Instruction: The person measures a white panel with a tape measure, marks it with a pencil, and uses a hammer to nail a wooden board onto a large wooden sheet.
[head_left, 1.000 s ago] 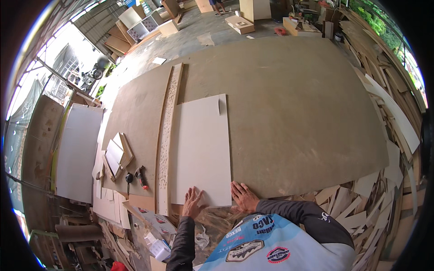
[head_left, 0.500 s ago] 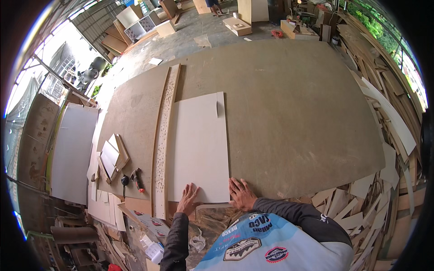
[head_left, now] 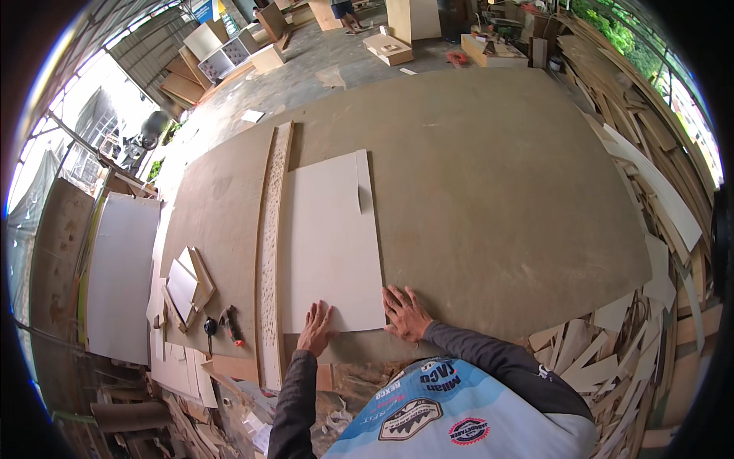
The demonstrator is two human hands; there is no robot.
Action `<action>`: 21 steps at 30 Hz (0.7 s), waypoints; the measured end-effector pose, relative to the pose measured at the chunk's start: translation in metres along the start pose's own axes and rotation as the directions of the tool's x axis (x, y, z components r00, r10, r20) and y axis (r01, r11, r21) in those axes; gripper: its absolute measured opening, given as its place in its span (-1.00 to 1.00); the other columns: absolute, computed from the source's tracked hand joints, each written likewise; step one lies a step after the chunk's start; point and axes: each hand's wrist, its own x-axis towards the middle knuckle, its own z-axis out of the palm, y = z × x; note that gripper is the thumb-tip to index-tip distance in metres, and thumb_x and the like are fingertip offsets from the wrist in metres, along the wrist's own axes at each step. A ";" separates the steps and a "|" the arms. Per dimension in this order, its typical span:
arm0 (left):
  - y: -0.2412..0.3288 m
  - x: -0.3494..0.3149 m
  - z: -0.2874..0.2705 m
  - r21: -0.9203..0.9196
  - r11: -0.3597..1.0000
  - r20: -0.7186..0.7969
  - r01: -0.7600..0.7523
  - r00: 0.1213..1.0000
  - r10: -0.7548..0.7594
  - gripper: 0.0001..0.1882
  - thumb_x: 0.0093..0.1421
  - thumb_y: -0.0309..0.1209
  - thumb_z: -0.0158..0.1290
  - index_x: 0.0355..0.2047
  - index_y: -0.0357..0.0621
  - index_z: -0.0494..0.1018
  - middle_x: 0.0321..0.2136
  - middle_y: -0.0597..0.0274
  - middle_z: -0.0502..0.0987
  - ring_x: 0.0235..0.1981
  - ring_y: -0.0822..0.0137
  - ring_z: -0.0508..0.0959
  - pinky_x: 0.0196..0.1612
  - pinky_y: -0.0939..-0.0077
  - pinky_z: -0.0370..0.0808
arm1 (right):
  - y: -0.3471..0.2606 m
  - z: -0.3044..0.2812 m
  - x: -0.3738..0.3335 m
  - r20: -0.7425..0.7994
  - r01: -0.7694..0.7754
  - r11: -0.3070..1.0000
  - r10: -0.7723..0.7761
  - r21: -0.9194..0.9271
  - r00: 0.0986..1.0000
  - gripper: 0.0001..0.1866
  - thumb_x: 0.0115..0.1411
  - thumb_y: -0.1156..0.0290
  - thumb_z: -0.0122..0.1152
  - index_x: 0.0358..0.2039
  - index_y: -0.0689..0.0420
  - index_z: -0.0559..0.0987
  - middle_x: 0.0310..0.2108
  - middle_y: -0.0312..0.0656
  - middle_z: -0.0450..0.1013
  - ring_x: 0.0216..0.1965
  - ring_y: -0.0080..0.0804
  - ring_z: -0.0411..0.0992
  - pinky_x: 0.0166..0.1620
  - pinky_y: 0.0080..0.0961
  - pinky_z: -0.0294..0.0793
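Note:
A white rectangular panel (head_left: 329, 237) lies flat on a large brown board. Its left edge runs along a long wooden batten (head_left: 269, 260) with a speckled middle. Near the panel's far right corner a thin white sliver (head_left: 360, 200) stands out from its surface. My left hand (head_left: 315, 329) rests on the panel's near edge, fingers stretched forward. At the near right corner my right hand (head_left: 407, 314) lies with its fingers spread, fingertips against the panel's right edge and palm over the brown board. Neither hand grips anything.
The brown board (head_left: 505, 199) spans most of the view. Left of the batten lie a hammer (head_left: 231, 325), a small black round object (head_left: 210, 327) and stacked offcuts (head_left: 187, 283). Scrap strips (head_left: 589, 359) pile up on the right. A person (head_left: 345, 15) stands far off.
The white panel has slid away from me along the batten, with both hands moving along with it. The whole view has also shifted slightly.

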 end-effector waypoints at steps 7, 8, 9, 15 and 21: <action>-0.016 0.050 -0.007 0.033 0.999 -0.030 -0.019 0.999 0.020 -0.11 0.26 -0.07 0.16 0.49 0.05 0.02 0.49 -0.20 -0.09 0.49 -0.24 -0.09 0.47 -0.08 -0.02 | 0.034 -0.006 0.035 -0.008 -0.050 0.999 0.050 0.000 0.999 -0.14 0.31 -0.16 -0.01 0.39 0.25 0.22 0.53 -0.02 -0.13 0.54 -0.02 -0.24 0.45 0.25 -0.28; -0.019 0.056 -0.008 0.039 0.999 -0.030 -0.021 0.999 0.022 -0.11 0.26 -0.07 0.16 0.49 0.05 0.01 0.48 -0.20 -0.09 0.49 -0.24 -0.09 0.47 -0.09 -0.02 | 0.039 -0.008 0.040 -0.011 -0.055 0.998 0.055 -0.006 0.998 -0.14 0.30 -0.17 0.00 0.40 0.23 0.22 0.54 -0.05 -0.13 0.54 -0.03 -0.24 0.45 0.26 -0.28; -0.022 0.063 -0.009 0.039 0.999 -0.029 -0.016 0.999 0.017 -0.11 0.26 -0.07 0.16 0.49 0.05 0.01 0.48 -0.21 -0.09 0.49 -0.24 -0.09 0.47 -0.10 -0.02 | 0.044 -0.010 0.046 -0.014 -0.061 0.998 0.061 -0.012 0.998 -0.13 0.30 -0.18 0.01 0.40 0.22 0.22 0.54 -0.07 -0.13 0.54 -0.03 -0.24 0.45 0.26 -0.28; -0.031 0.110 -0.020 0.067 0.998 -0.002 0.020 1.000 -0.020 -0.12 0.27 -0.08 0.15 0.50 0.06 0.00 0.48 -0.21 -0.09 0.50 -0.24 -0.09 0.47 -0.13 -0.02 | 0.074 -0.019 0.075 0.007 -0.135 0.991 0.135 0.007 0.991 -0.11 0.29 -0.24 0.02 0.45 0.09 0.17 0.55 -0.15 -0.15 0.55 -0.06 -0.28 0.47 0.25 -0.32; -0.043 0.150 -0.028 0.057 0.997 -0.002 0.061 0.998 -0.061 -0.12 0.27 -0.06 0.15 0.50 0.09 0.00 0.49 -0.19 -0.08 0.50 -0.24 -0.10 0.45 -0.19 -0.03 | 0.101 -0.036 0.107 -0.009 -0.239 0.968 0.240 0.076 0.971 -0.07 0.22 -0.29 0.12 0.45 -0.01 0.22 0.55 -0.14 -0.13 0.55 -0.09 -0.28 0.48 0.22 -0.35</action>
